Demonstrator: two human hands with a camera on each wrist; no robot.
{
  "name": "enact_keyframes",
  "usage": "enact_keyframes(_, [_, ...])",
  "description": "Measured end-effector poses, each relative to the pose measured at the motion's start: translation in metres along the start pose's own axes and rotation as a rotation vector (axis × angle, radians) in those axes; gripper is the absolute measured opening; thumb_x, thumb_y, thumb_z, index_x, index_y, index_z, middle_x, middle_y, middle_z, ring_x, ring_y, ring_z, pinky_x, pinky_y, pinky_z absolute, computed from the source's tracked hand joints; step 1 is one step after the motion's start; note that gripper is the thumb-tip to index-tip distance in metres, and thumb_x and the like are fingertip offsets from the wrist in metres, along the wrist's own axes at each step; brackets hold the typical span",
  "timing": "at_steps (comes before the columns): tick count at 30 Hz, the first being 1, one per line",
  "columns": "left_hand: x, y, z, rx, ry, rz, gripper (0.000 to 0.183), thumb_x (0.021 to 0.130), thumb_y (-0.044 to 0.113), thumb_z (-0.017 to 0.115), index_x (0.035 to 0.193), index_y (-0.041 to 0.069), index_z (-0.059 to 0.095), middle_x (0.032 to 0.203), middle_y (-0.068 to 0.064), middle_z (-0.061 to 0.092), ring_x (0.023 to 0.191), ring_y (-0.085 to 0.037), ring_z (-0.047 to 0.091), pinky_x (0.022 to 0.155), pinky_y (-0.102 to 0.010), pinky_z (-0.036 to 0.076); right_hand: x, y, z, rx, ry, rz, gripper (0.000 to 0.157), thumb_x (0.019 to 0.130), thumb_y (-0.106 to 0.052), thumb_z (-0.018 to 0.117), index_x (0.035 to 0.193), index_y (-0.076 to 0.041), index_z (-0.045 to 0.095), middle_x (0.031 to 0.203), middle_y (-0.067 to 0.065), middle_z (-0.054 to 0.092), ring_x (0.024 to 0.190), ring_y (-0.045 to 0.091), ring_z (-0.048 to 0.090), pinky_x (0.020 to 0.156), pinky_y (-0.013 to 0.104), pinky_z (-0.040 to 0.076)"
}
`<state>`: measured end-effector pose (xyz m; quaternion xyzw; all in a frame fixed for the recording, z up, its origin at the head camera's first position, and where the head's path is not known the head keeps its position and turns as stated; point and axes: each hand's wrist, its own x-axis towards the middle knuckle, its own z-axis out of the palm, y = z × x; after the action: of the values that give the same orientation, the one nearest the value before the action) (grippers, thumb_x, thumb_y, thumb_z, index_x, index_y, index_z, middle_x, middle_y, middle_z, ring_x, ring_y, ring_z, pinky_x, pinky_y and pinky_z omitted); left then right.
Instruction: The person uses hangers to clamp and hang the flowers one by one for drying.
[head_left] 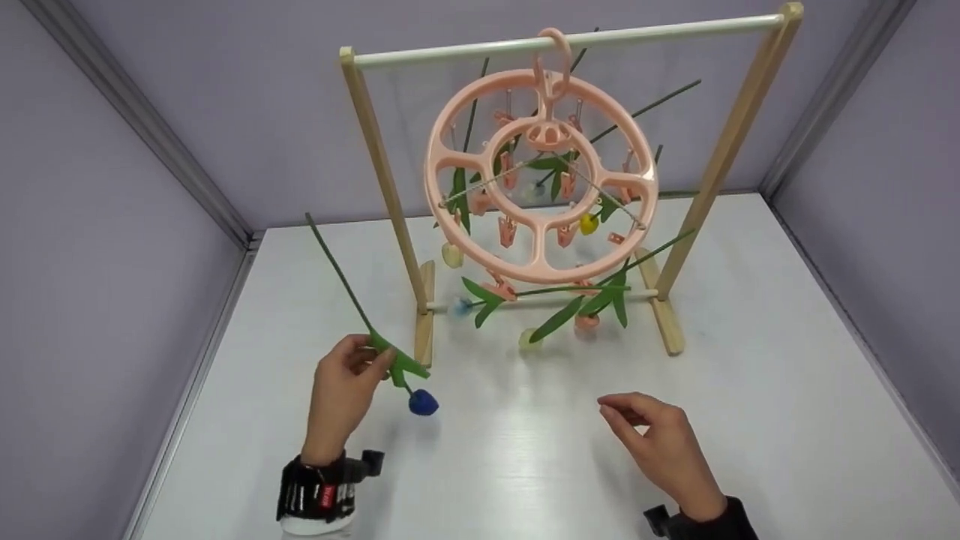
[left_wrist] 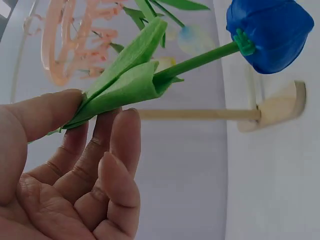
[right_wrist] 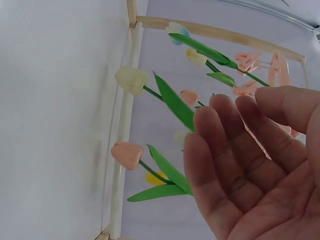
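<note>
My left hand [head_left: 345,390] pinches a blue artificial tulip [head_left: 423,403] by its green leaves and stem, between thumb and fingers. The bloom points down to the right, and the stem's bare end rises to the upper left. In the left wrist view the blue bloom [left_wrist: 270,35] shows large beyond the fingertips. My right hand [head_left: 667,442] hovers over the table's right part with fingers loosely bent and nothing held. Ahead of both hands hangs a round pink clip hanger [head_left: 540,259], with several tulips in its clips, among them a peach tulip [right_wrist: 127,155] and a pale yellow tulip [right_wrist: 132,80].
A wooden rack [head_left: 382,172] with a white top bar [head_left: 660,30] carries the hanger by its hook. Its feet [head_left: 667,330] stand on the white table [head_left: 510,465]. Tulip stems stick out at several angles around the ring. Pale walls [head_left: 97,225] enclose the table.
</note>
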<state>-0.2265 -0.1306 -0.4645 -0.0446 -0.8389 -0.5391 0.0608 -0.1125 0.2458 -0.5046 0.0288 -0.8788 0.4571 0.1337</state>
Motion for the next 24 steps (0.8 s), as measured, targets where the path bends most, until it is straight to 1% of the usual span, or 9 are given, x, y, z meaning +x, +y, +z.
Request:
enact_keyframes(2, [-0.009,0.009,0.012,-0.001,0.003,0.074,0.019,0.092,0.020,0.073,0.107,0.010,0.067,0.092,0.000,0.071,0.077,-0.015,0.066,0.070,-0.031,0.055,0.002,-0.006,0.004,0.016,0.009,-0.054,0.011,0.094,-0.015,0.070,0.102,-0.021,0.075,0.091,-0.011,0.071,0.079,0.005,0.066,0.071,0.024,0.054])
enact_keyframes(5, [-0.021,0.022,0.032,-0.002,-0.023,0.159,0.018,0.092,0.021,0.074,0.106,0.011,0.068,0.090,0.006,0.070,0.075,-0.011,0.064,0.067,-0.030,0.052,0.008,-0.018,0.009,0.043,0.023,-0.157,0.013,0.094,-0.012,0.070,0.101,-0.022,0.075,0.091,-0.014,0.070,0.078,0.005,0.065,0.070,0.023,0.053])
enact_keyframes(8, [-0.031,0.033,0.053,-0.001,-0.090,0.217,0.019,0.092,0.024,0.074,0.106,0.013,0.068,0.090,0.010,0.069,0.076,-0.008,0.064,0.066,-0.029,0.051,0.014,-0.035,0.012,0.067,0.048,-0.266,0.017,0.092,-0.009,0.071,0.101,-0.023,0.075,0.091,-0.015,0.069,0.076,0.005,0.064,0.069,0.020,0.052])
enact_keyframes(11, [-0.039,0.043,0.070,-0.005,-0.165,0.270,0.018,0.092,0.026,0.073,0.105,0.015,0.069,0.090,0.012,0.069,0.077,-0.007,0.064,0.066,-0.028,0.051,0.023,-0.054,0.013,0.090,0.070,-0.390,0.021,0.090,-0.004,0.073,0.103,-0.019,0.075,0.091,-0.010,0.070,0.076,0.007,0.064,0.067,0.017,0.050])
enact_keyframes(13, [-0.043,0.047,0.079,0.001,-0.197,0.311,0.017,0.092,0.026,0.073,0.104,0.015,0.069,0.090,0.012,0.069,0.078,-0.006,0.064,0.066,-0.029,0.051,0.030,-0.067,0.013,0.091,0.079,-0.461,0.021,0.088,-0.002,0.074,0.104,-0.016,0.075,0.091,-0.006,0.071,0.077,0.008,0.065,0.067,0.017,0.051])
enact_keyframes(16, [-0.046,0.053,0.089,0.006,-0.226,0.381,0.014,0.093,0.023,0.073,0.103,0.015,0.070,0.091,0.010,0.070,0.079,-0.006,0.064,0.067,-0.030,0.051,0.041,-0.085,0.010,0.077,0.081,-0.533,0.021,0.086,-0.001,0.075,0.105,-0.011,0.075,0.093,-0.002,0.071,0.079,0.011,0.065,0.071,0.018,0.051])
enact_keyframes(19, [-0.049,0.057,0.096,0.023,-0.248,0.450,0.013,0.092,0.017,0.074,0.104,0.015,0.069,0.093,0.008,0.070,0.080,-0.005,0.064,0.067,-0.030,0.053,0.050,-0.104,0.006,0.045,0.083,-0.573,0.019,0.086,-0.003,0.076,0.105,-0.009,0.074,0.092,-0.003,0.071,0.079,0.010,0.065,0.076,0.020,0.051])
enact_keyframes(21, [-0.050,0.059,0.099,0.038,-0.259,0.482,0.014,0.092,0.015,0.074,0.104,0.015,0.069,0.094,0.008,0.070,0.080,-0.004,0.064,0.068,-0.030,0.053,0.056,-0.114,0.003,0.031,0.083,-0.597,0.018,0.086,-0.004,0.077,0.104,-0.007,0.074,0.092,-0.004,0.071,0.078,0.009,0.065,0.074,0.021,0.052])
enact_keyframes(24, [-0.050,0.062,0.100,0.053,-0.260,0.510,0.015,0.091,0.012,0.074,0.105,0.014,0.069,0.095,0.007,0.069,0.081,-0.004,0.063,0.070,-0.027,0.053,0.063,-0.127,0.000,0.006,0.073,-0.620,0.015,0.087,-0.005,0.077,0.101,-0.007,0.074,0.091,-0.005,0.071,0.075,0.007,0.064,0.070,0.022,0.052])
